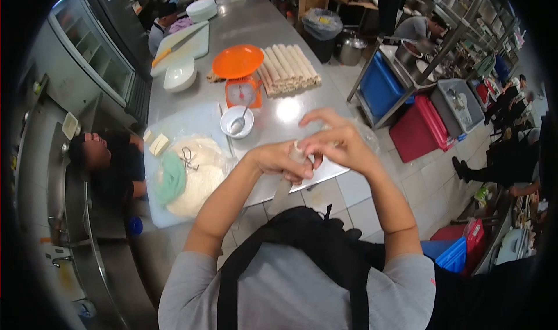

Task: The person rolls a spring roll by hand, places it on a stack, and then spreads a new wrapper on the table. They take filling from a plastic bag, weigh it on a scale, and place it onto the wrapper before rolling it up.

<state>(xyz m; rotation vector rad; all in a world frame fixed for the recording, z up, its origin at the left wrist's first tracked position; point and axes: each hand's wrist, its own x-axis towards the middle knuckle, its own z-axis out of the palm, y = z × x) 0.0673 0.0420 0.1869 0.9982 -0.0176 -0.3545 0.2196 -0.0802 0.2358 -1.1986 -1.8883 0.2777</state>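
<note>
My left hand (283,159) is wrapped round a long pale spring roll (281,195), which hangs tilted over the table's near edge. At the roll's upper end, my right hand (343,143) has its thumb and a finger pinched against it, while its other fingers are raised and spread. Left of the hands stands a white bowl (246,133) with a spoon (237,125) in it. Further left, a large pale mass, perhaps wrappers or dough under plastic (200,182), lies on a white cutting board (192,119) with a green cloth (172,177) over part of it.
Several similar rolls (290,68) are stacked on the steel table (244,25). An orange plate (237,61) sits on an orange scale (244,94). Behind are an oval white bowl (180,74) and a knife (180,44) on another board. A person (110,161) is at the left.
</note>
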